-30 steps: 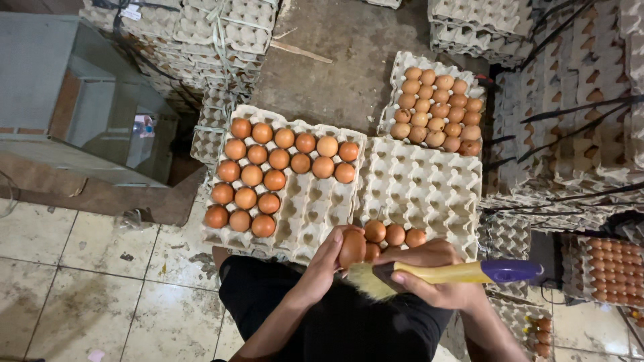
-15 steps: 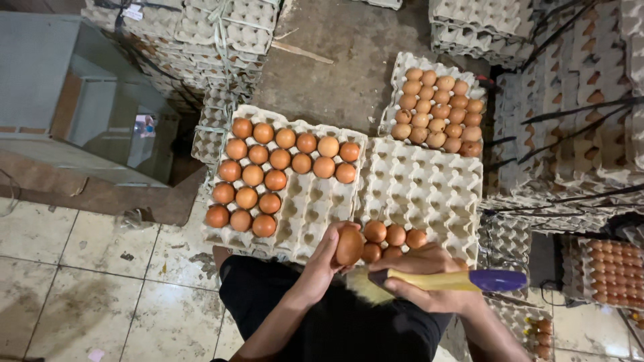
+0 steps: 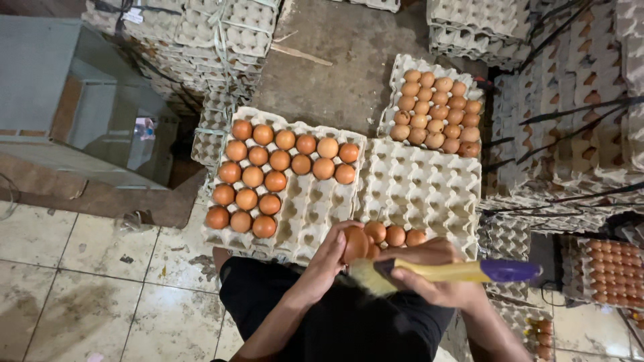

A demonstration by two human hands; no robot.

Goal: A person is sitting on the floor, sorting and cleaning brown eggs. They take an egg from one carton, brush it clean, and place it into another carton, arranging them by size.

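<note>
Brown eggs and grey pulp trays fill the floor as a seated person's left hand [image 3: 332,258] cups a single egg [image 3: 355,245], its fingers curled around the shell from the left, just above the lap. The right hand [image 3: 439,278] has its fingers closed on the yellow handle of a brush [image 3: 456,271], its purple end pointing to 3 o'clock and its pale bristles lying against the underside of the held egg. At 11 o'clock from the hands, a tray [image 3: 295,201] is a little more than half filled, its loaded cups toward the far and left edges and its near-right cups bare. At 1 o'clock the neighbouring tray [image 3: 422,188] carries only three eggs [image 3: 396,234] in its nearest row, just beyond the held one. Farther off at 1 o'clock sits a full tray [image 3: 436,110]. By this showing roughly one tray's worth is placed, and most cups on the two near trays are unfilled. Stacked empty trays [image 3: 215,33] stand at 11 o'clock.
</note>
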